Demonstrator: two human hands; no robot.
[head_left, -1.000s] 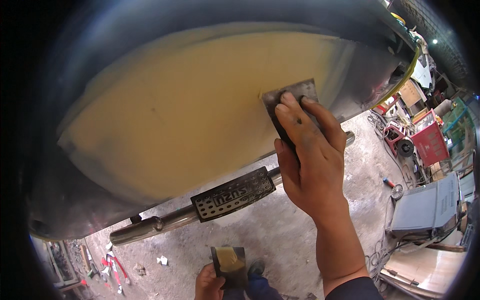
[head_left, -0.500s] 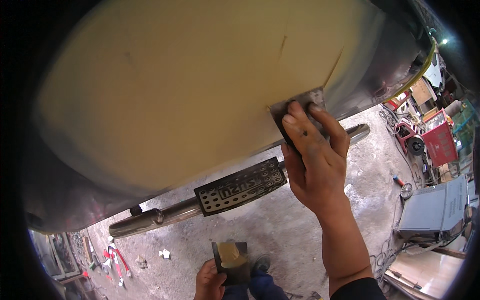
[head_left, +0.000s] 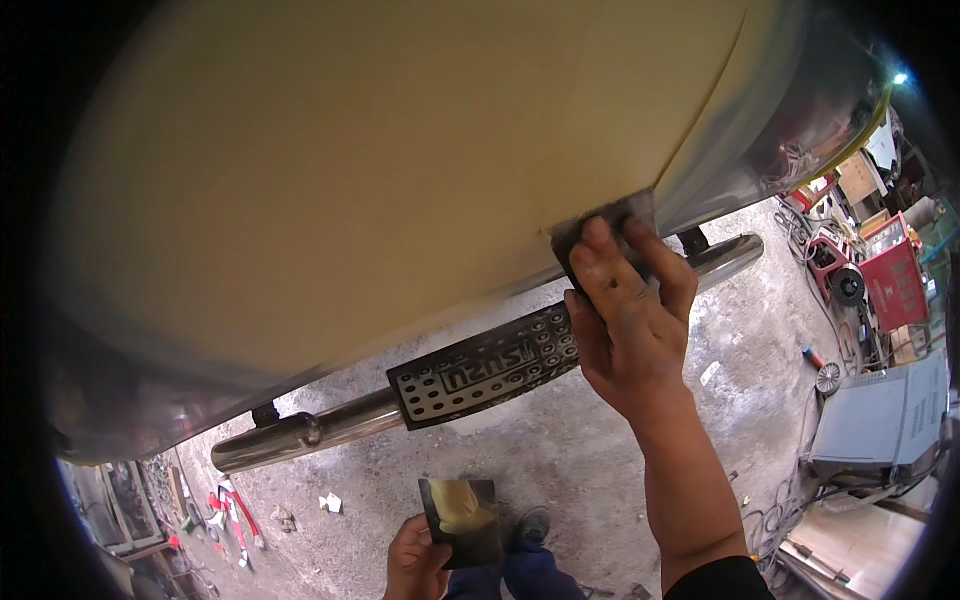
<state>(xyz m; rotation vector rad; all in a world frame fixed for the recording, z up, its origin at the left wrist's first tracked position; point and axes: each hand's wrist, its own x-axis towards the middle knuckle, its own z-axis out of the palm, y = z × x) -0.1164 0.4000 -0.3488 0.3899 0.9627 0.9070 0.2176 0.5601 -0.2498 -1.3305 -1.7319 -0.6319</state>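
A broad coat of yellowish body filler (head_left: 360, 190) covers most of the dark vehicle panel (head_left: 800, 130). My right hand (head_left: 635, 310) grips a thin dark filler spreader (head_left: 640, 207), fingers pressed on its face. The spreader's far edge lies against the lower right of the filler, near the panel's bottom edge. A thin ridge line (head_left: 712, 95) runs up from its right corner. Low in the view, my left hand (head_left: 415, 560) pinches a dark flat square plate (head_left: 475, 545) by its left side. On that plate sits a patch of yellow filler (head_left: 462, 505).
Below the panel runs a metal side-step bar (head_left: 360, 412) with a perforated tread pad (head_left: 490, 365). Cables, a red machine (head_left: 890, 285) and a grey case (head_left: 875, 415) crowd the right. Red-and-white scraps (head_left: 235, 515) lie on the concrete floor (head_left: 350, 540) at left.
The spreader has moved down along the panel, and the ridge at its right corner has grown longer. A short mark left of that ridge no longer shows. My left hand has barely moved.
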